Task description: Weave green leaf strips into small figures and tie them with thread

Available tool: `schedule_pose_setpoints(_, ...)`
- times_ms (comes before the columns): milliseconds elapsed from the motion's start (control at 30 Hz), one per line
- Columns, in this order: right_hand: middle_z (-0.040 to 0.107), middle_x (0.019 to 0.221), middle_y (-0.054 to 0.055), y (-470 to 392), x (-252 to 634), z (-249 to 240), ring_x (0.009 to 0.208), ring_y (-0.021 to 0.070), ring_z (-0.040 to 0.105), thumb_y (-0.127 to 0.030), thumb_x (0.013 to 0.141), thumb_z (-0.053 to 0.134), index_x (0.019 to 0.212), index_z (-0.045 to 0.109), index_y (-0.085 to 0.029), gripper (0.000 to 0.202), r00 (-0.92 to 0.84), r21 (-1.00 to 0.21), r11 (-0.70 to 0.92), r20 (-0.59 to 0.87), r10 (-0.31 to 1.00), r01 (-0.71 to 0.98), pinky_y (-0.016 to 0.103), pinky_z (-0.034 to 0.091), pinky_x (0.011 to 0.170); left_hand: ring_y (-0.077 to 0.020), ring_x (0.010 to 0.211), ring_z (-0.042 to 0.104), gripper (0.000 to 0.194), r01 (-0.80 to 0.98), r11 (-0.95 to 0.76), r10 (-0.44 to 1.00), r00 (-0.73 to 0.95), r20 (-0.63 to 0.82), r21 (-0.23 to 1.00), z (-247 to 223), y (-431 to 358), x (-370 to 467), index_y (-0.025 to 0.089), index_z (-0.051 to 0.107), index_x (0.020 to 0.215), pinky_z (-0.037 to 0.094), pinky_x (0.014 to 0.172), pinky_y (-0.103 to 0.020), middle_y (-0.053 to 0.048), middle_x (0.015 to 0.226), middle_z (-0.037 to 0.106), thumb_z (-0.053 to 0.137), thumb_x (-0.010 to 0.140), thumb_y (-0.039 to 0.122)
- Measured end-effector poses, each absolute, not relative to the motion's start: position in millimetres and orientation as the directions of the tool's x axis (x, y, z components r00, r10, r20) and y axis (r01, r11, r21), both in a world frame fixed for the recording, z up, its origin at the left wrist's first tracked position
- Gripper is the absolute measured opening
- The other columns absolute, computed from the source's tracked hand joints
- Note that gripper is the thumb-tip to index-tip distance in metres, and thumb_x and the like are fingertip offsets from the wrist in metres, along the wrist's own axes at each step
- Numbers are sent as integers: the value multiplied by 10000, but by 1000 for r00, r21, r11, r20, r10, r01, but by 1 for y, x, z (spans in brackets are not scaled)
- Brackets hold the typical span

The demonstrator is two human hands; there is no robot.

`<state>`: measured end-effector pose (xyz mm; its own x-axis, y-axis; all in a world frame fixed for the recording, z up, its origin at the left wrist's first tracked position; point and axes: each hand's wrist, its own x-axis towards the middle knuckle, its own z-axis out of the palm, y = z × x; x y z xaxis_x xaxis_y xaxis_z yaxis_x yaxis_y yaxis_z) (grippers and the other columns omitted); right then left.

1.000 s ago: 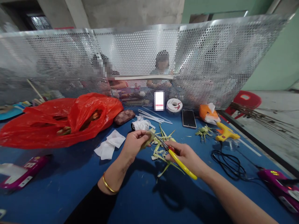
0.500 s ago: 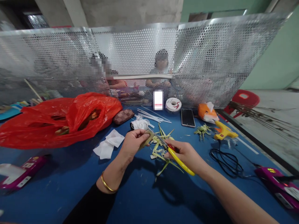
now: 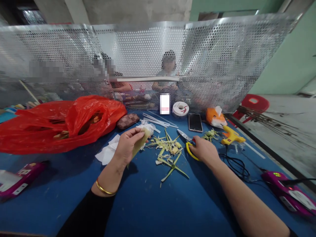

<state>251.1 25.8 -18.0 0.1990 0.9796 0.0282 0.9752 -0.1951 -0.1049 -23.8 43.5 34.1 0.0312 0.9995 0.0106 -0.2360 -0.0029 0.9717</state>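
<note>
Between the thumb and fingers of my left hand (image 3: 127, 144) is a pale green leaf strip (image 3: 140, 142), held tilted above the table. My right hand (image 3: 205, 149) rests on the blue table around the handles of a pair of scissors (image 3: 190, 152) with a yellow grip. Their metal blades point up and left, apart from the strip. Between my hands lies a heap of green and yellowish trimmings (image 3: 168, 144). A cross-shaped piece of green leaf (image 3: 174, 167) lies just in front of it. Crumpled white tissue (image 3: 107, 152) sits partly behind my left wrist.
A red plastic bag (image 3: 74, 115) spreads at the left, beside a checked pouch (image 3: 128, 121). Toward the back are white strips (image 3: 159, 121), a ribbon roll (image 3: 180, 108) and a phone (image 3: 195, 122). A yellow glue gun (image 3: 232, 135) with its cord lies right. A perforated metal screen (image 3: 145, 49) stands behind.
My right hand has taken the scissors away from the strip, to the right and down to the table. My left hand has moved slightly left with the strip, now held more upright.
</note>
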Motion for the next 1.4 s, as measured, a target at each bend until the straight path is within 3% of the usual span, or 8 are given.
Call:
schedule_pose_setpoints(333,645,996,190,20,241,-27,891,294,666,-314,867,513,1039,614,-111,284,139,-23,-138,74,988,990,330,475,699,-108,570,602,134,-182,-26,994,101,45,983,22,40,-15,173,712,706,482,574,-224,-14,659,666,768,597,227)
schedule_pose_setpoints(500,627,1004,225,17,243,-29,935,329,641,-293,845,556,973,654,-85,263,125,-82,-115,126,984,990,371,480,739,-126,583,607,85,-136,-34,983,176,58,990,21,31,-7,185,718,704,496,586,-246,-39,670,667,721,626,220)
schedule_pose_setpoints(733,683,1078,76,14,222,3,970,193,643,-339,939,420,1153,625,-201,326,-61,-451,216,333,941,866,292,488,832,-138,695,639,119,-101,-149,943,285,172,984,31,12,13,183,706,786,504,708,-259,-34,744,691,721,687,246)
schedule_pose_setpoints(833,716,1017,59,16,200,27,918,194,657,-355,885,492,1113,647,-188,322,-145,-794,450,430,891,410,318,510,799,-130,672,618,144,-169,-204,937,250,242,964,44,14,23,176,688,780,492,681,-255,-23,744,693,737,687,274)
schedule_pose_setpoints(900,725,907,46,20,188,41,817,191,655,-354,791,626,999,688,-178,279,-146,-869,474,455,878,140,326,516,749,-125,650,602,181,-191,-230,928,254,274,954,56,19,29,164,682,765,475,647,-243,-17,724,689,766,661,288)
schedule_pose_setpoints(967,718,832,31,24,180,52,747,174,635,-319,731,702,910,708,-178,228,-100,-861,500,491,865,94,316,509,721,-119,638,588,202,-197,-250,924,243,294,948,66,26,32,159,685,745,458,630,-234,-11,711,686,789,637,294)
schedule_pose_setpoints(1133,714,812,29,35,181,59,718,163,619,-278,785,674,843,719,-198,109,12,-732,619,648,761,286,291,490,690,-134,699,583,152,-146,-334,920,164,356,931,69,48,31,169,715,708,455,700,-256,-16,727,676,801,622,260)
schedule_pose_setpoints(1400,619,718,3,43,194,45,655,137,574,-187,844,628,743,622,-193,101,-91,-519,667,750,655,534,257,455,609,-118,603,508,21,197,-510,860,132,493,837,53,69,22,205,749,684,389,557,-229,1,663,595,745,684,226)
